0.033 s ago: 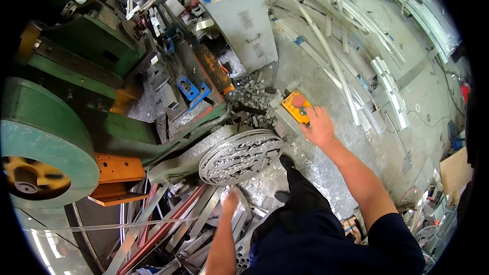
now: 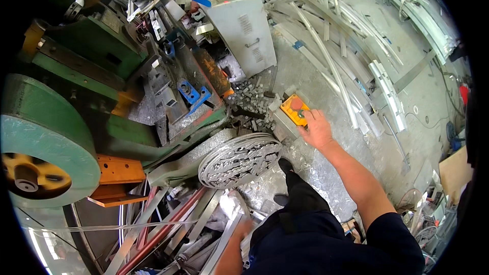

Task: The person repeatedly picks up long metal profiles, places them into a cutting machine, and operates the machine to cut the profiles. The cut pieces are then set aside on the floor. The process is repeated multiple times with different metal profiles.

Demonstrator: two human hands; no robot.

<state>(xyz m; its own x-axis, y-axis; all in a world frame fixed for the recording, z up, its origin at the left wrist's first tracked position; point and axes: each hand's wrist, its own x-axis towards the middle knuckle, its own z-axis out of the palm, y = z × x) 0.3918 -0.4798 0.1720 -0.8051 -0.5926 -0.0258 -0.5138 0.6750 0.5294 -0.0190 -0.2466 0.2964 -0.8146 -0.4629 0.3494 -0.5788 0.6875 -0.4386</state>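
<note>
- We see a yellow rectangular control box [image 2: 289, 111], its face turned up towards us, beyond and to the right of the grey, round, ridged metal disc [image 2: 239, 160].
- On its face we see a round red button [image 2: 296, 103] and, just beside it, a green button [image 2: 300, 114], partly covered.

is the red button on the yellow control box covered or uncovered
Uncovered: the red button shows whole, with the right hand just beside it.
</note>
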